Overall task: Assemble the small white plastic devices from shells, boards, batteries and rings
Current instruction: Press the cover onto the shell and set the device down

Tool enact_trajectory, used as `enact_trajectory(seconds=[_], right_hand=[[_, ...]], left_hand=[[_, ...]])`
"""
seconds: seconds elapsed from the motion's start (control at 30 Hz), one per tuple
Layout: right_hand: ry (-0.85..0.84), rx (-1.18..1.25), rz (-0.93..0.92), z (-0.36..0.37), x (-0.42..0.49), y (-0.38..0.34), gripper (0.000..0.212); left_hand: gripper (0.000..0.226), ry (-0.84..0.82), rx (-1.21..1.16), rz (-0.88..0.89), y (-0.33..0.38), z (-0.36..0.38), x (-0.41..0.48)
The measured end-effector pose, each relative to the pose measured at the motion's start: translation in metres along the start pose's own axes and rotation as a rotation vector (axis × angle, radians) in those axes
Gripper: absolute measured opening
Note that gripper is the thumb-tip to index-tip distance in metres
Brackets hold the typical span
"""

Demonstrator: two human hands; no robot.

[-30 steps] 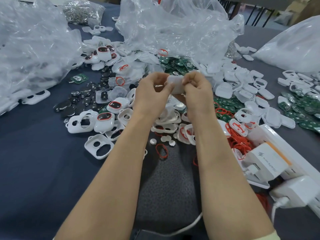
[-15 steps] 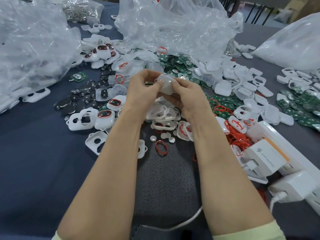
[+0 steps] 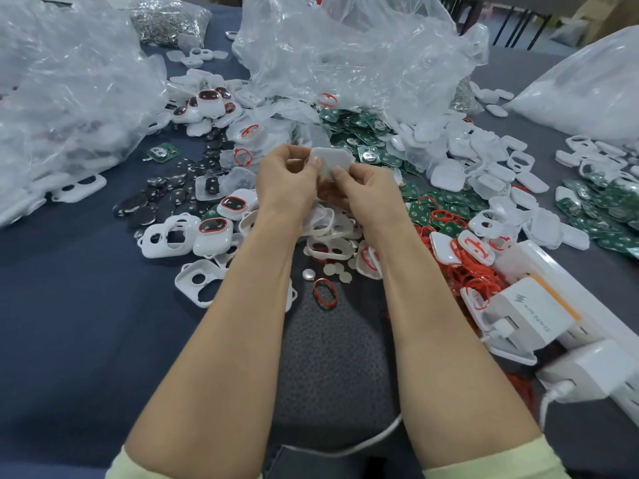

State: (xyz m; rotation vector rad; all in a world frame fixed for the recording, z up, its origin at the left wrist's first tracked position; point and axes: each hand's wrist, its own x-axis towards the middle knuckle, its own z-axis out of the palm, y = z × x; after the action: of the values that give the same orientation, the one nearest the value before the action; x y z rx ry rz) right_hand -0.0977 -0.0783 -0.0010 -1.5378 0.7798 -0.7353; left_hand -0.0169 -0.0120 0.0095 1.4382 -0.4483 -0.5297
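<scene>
A white shell (image 3: 331, 160) is pinched at its edges by the left grip (image 3: 284, 183) and the right grip (image 3: 366, 192). Under uneven pressure it may be seated crooked, or dropped among the loose shells (image 3: 446, 176).

A shell (image 3: 331, 161) is held between the left hand (image 3: 287, 183) and right hand (image 3: 368, 191) above the worktop (image 3: 69, 323). Batteries (image 3: 162, 198) are spread to its left, boards (image 3: 428, 205) and rings (image 3: 473, 278) to its right, bags (image 3: 345, 57) behind.

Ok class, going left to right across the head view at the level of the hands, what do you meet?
Clear plastic bag → coin batteries → left hand → white shell → right hand → green boards
</scene>
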Motion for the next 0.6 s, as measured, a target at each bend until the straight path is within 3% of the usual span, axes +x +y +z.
enact_trajectory(seconds=[0.1, 0.23, 0.4, 0.5, 0.6], right_hand=[[-0.029, 0.024, -0.001, -0.002, -0.001, -0.004, 0.017], [-0.154, 0.204, 0.162, -0.011, -0.004, -0.009, 0.018], [-0.091, -0.250, -0.108, -0.025, -0.004, -0.012, 0.029], [-0.092, -0.142, -0.081, -0.026, -0.004, -0.011, 0.020], [-0.053, -0.025, -0.008, -0.023, -0.003, -0.009, 0.020]], left_hand=[[0.007, 0.013, 0.041, 0.028, 0.000, -0.003, -0.002], [0.009, -0.073, 0.048, 0.042, 0.001, -0.007, -0.004], [0.005, -0.141, 0.168, 0.133, 0.005, -0.010, -0.004], [0.024, -0.149, 0.112, 0.151, 0.005, -0.008, -0.006], [0.009, -0.151, 0.223, 0.227, 0.004, -0.003, -0.008]])
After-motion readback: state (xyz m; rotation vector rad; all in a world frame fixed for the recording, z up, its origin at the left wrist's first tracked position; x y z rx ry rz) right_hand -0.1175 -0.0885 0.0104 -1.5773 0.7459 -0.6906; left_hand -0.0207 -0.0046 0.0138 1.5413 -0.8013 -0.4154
